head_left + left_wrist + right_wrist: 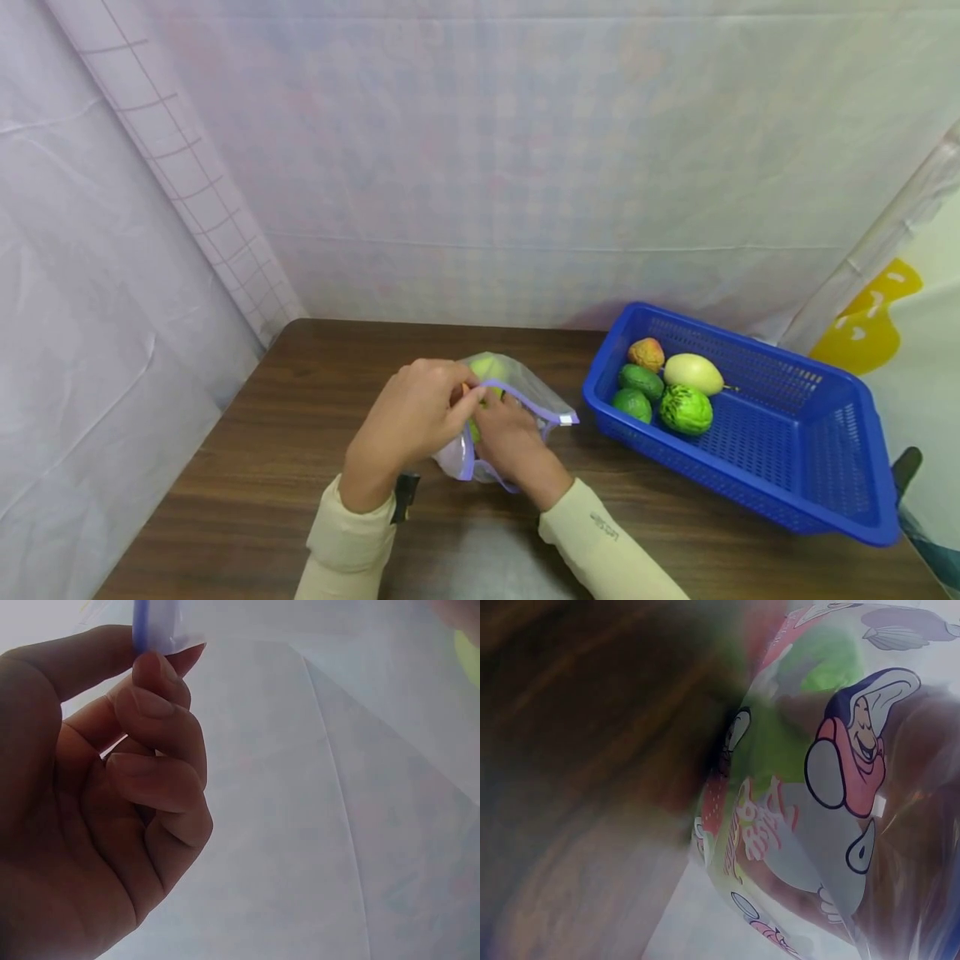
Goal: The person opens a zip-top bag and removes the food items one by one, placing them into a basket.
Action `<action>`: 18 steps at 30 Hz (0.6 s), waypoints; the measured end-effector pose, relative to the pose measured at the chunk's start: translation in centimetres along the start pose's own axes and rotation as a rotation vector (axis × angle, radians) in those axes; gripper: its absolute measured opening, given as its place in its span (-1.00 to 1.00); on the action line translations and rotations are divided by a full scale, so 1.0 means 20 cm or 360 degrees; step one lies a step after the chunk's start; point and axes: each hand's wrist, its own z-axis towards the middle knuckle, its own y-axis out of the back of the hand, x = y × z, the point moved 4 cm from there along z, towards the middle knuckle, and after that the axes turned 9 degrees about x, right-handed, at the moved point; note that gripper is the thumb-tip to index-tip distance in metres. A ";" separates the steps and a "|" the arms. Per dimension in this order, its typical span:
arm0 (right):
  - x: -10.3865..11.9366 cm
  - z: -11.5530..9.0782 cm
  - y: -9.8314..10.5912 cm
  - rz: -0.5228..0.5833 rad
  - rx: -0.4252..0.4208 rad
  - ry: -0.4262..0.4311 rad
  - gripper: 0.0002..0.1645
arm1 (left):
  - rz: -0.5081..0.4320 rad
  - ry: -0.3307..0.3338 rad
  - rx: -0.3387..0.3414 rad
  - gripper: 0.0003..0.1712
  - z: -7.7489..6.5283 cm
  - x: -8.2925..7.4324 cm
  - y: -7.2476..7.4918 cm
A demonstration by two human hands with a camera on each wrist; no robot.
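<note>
My left hand (420,412) pinches the purple zip edge of a clear plastic zip bag (536,390) between thumb and fingertips. The same purple edge (154,626) shows at the top of the left wrist view. My right hand (513,437) reaches down through the bag's mouth, its fingers beside yellow-green produce (487,367) inside. In the right wrist view the bag's printed cartoon side (862,750) covers part of a green item (780,750) and the hand. I cannot tell whether the right fingers grip anything.
Right of the bag stands a blue plastic basket (798,450). At its left end lie a pale yellow fruit (692,373), a bumpy green one (686,409), two dark green ones (641,381) and an orange-brown one (647,354). The brown table (322,375) meets a curtain (487,167) behind.
</note>
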 end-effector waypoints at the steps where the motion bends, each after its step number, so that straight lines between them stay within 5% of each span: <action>1: 0.00 0.00 0.00 0.0000 0.0002 0.0001 -0.25 | 0.0004 0.0001 0.0002 -0.89 0.00 0.00 0.00; 18: 0.01 -0.01 0.02 -0.0025 0.0058 -0.0040 -0.18 | -0.0001 0.0001 0.0008 -0.89 0.00 0.00 0.00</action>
